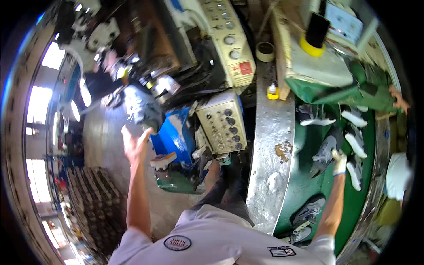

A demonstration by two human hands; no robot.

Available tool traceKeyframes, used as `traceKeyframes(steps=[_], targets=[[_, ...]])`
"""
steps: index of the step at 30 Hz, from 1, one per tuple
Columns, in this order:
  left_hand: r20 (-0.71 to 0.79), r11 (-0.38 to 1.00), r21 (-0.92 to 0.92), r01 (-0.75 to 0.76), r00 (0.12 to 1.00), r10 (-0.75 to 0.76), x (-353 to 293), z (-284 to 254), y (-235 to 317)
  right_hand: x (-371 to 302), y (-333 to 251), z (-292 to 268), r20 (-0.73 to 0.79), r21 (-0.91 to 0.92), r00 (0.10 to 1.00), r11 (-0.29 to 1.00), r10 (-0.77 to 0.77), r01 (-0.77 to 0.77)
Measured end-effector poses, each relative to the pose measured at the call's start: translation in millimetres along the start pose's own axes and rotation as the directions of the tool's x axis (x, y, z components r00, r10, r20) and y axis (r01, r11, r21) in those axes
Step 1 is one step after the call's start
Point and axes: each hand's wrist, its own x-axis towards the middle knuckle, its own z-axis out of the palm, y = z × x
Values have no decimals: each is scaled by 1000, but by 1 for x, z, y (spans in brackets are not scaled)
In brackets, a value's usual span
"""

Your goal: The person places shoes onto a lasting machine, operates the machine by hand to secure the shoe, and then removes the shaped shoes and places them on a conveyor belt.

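L hand (136, 145) spread by bluish shoe (143, 106)—R hand (339, 161) grips gry shoe (325, 151)—red label (245, 68).

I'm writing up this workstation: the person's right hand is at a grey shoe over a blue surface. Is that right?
Not quite: the head view shows a green surface, not a blue one. The right hand is at a grey shoe over it, as you say.
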Motion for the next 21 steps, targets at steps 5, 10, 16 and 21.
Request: traceKeyframes(steps=[5, 10, 16, 21], targets=[[26, 948, -273, 166, 986, -166, 38, 70, -46, -178, -100, 185, 227, 344, 936, 877, 270, -336], [153, 919, -379, 107, 987, -52, 66, 78, -74, -302, -141, 349, 455, 472, 772, 615, 443, -631], [522, 946, -321, 41, 842, 141, 69, 16, -138, -349, -202, 499, 823, 331, 520, 551, 228, -766], [666, 575, -677, 460, 715, 211, 61, 24, -161, -356, -196, 571, 700, 298, 714, 894, 33, -334]])
